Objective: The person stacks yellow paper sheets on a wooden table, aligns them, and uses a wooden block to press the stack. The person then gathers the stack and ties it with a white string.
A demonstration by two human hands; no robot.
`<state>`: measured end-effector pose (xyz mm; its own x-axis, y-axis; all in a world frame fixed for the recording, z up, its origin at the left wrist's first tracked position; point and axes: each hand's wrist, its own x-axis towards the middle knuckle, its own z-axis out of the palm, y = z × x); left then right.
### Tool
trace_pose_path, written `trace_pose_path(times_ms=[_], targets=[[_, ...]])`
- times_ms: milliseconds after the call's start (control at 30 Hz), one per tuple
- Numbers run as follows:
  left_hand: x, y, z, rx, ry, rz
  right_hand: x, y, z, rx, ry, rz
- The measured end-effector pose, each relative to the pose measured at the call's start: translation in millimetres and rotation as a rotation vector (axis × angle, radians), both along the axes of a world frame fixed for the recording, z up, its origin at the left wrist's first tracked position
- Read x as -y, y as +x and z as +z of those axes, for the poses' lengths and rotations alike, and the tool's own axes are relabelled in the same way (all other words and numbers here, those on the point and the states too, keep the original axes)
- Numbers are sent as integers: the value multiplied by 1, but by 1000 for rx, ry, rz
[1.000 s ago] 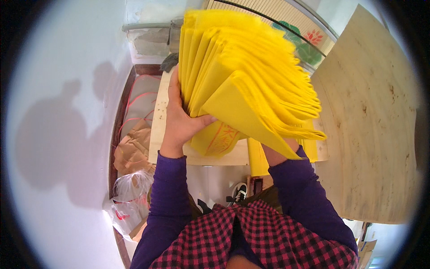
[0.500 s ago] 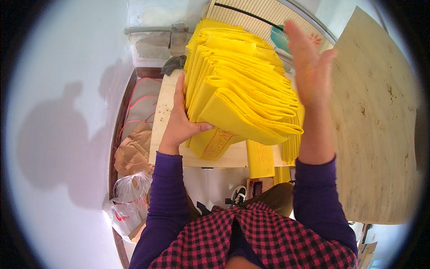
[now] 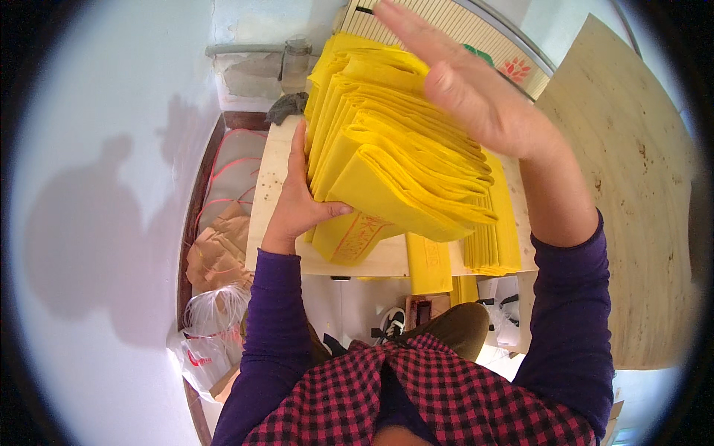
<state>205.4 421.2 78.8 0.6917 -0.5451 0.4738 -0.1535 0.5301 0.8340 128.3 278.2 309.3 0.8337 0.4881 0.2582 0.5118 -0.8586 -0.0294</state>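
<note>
A tall stack of folded yellow cloth pieces (image 3: 394, 141) leans on a pale wooden table (image 3: 271, 167), its layers fanned and uneven. My left hand (image 3: 297, 212) lies along the stack's left side, fingers stretched upward and the thumb spread across its near face. Over the stack's right far part hovers my right hand (image 3: 483, 104), open with straight fingers; it hides some of the layers, and I cannot tell whether it touches them. A yellow flap with red print (image 3: 353, 241) juts out below the stack. Further right lies a second, lower yellow pile (image 3: 502, 234).
A yellow strip (image 3: 430, 271) hangs over the table's near edge. A large plywood board (image 3: 625, 193) stands at the right, a slatted panel (image 3: 476, 37) at the back. Crumpled brown paper (image 3: 219, 245) and a white plastic bag (image 3: 204, 360) sit along the left wall (image 3: 104, 193).
My right hand has swung from upright beside the stack's right side to slanting leftward over its top, the elbow moving outward. My left hand has hardly moved. More of the right-hand pile shows.
</note>
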Motion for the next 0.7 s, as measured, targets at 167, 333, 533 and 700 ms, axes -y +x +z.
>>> trace_pose_path(times_ms=[167, 333, 533, 700], targets=[[0, 2, 0, 19, -33, -2, 6, 0, 3, -45, 100, -72], [1, 2, 0, 16, -35, 14, 10, -1, -9, 29, -98, -21], [0, 1, 2, 28, -2, 38, 53, -20, -10, 81, 542, -126], [-2, 2, 1, 23, 61, 46, 71, -70, -120, -18, 1373, -381]])
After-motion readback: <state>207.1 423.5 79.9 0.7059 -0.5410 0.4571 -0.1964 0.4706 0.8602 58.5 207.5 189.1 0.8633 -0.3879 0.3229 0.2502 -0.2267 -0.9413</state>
